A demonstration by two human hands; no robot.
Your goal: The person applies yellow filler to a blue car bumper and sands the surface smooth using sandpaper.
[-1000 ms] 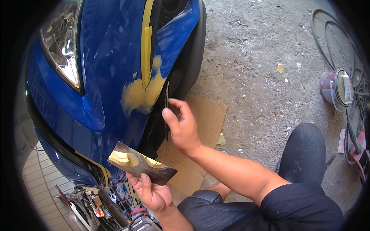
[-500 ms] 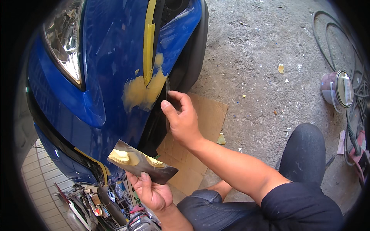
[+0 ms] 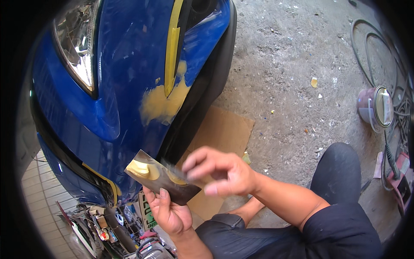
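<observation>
My left hand [image 3: 171, 218] grips a flat dark metal plate [image 3: 183, 193] from below, thumb on its near edge. Pale yellow body filler [image 3: 142, 168] lies in thick dollops on that plate. Over the plate's right end is my right hand [image 3: 224, 172], smeared by motion, its fingers pinching a thin spreader blade [image 3: 176, 172] that is blurred and partly hidden. Ahead, the blue car bumper [image 3: 129, 86] carries a smoothed tan filler patch [image 3: 161, 103] around the lower tip of yellow masking tape [image 3: 172, 56].
Cardboard [image 3: 230, 127] lies on the rough concrete floor beneath the bumper edge. At right stand a lidded paint can [image 3: 371, 108] and coiled hoses [image 3: 366, 39]. Cluttered tools and scraps [image 3: 103, 228] and a licence plate [image 3: 146, 211] sit lower left. The car's headlight [image 3: 75, 47] is upper left.
My right hand has drawn back from the bumper's edge down to the filler plate, with the spreader. My left hand still holds the plate, slightly turned.
</observation>
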